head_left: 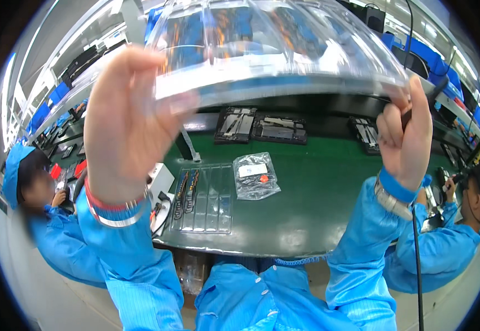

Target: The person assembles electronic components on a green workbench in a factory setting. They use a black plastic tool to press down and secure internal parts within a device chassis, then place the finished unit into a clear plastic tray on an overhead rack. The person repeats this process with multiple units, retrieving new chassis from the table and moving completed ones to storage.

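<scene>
Raised high in front of me is a clear plastic tray point(284, 69) with long compartments, partly smeared by motion. Dark, blue and orange shapes show in or through it; I cannot tell which. My left hand point(121, 127) grips its left end, with the thumb at the near edge. At the right corner, my right hand point(408, 132) pinches the edge with some fingers curled. Below on the green table point(300, 220) lies another clear compartment tray point(215, 201), with black and orange strip-like parts point(186, 193) in its left compartments. Right of that tray is a clear plastic bag point(256, 179) with a white label and an orange-red spot.
Black frames with metal strips point(234, 124) lie along the table's far side. A white box point(161, 179) stands at the left edge. A black cable point(416, 270) hangs beside my right arm. Co-workers point(22, 182) in blue sit at both sides.
</scene>
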A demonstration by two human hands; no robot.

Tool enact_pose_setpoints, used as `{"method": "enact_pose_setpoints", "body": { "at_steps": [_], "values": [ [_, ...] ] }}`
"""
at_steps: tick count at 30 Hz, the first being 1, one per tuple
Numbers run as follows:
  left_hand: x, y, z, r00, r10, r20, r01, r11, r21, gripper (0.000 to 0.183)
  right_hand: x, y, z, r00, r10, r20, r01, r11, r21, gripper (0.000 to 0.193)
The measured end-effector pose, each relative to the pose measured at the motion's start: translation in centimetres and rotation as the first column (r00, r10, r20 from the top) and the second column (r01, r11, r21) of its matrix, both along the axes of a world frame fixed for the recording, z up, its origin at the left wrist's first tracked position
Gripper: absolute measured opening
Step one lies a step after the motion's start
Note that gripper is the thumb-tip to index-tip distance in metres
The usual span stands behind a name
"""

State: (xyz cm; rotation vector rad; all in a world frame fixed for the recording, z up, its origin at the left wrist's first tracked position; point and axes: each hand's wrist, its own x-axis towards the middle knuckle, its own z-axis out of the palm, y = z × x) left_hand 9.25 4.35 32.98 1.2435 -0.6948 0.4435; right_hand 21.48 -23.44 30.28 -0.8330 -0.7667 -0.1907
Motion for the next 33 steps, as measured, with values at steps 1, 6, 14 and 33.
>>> {"method": "enact_pose_setpoints", "body": {
  "at_steps": [1,6,14,33],
  "values": [
    [-1.7,-1.1,-1.1,0.996,0.070,-0.057,-0.075,0.993,-0.090,0.017,-0.7,-0.1,-1.2,0.999,0.052,0.013,-0.052,0.999,0.000,0.026],
    [-6.6,-5.1,-4.5,0.939,0.068,-0.338,-0.170,0.944,-0.283,0.062,-5.1,-0.1,-6.2,0.988,-0.041,-0.146,0.029,0.996,-0.086,0.048],
    [-10.5,-5.8,-13.4,0.829,0.213,-0.517,-0.426,0.840,-0.337,0.085,-9.7,-0.2,-12.1,0.932,-0.096,-0.350,-0.007,0.960,-0.281,0.053],
    [-10.2,-4.0,-18.8,0.734,0.182,-0.655,-0.488,0.811,-0.321,0.089,-11.3,0.8,-16.0,0.874,-0.165,-0.457,-0.017,0.930,-0.368,0.066]
  ]
}}
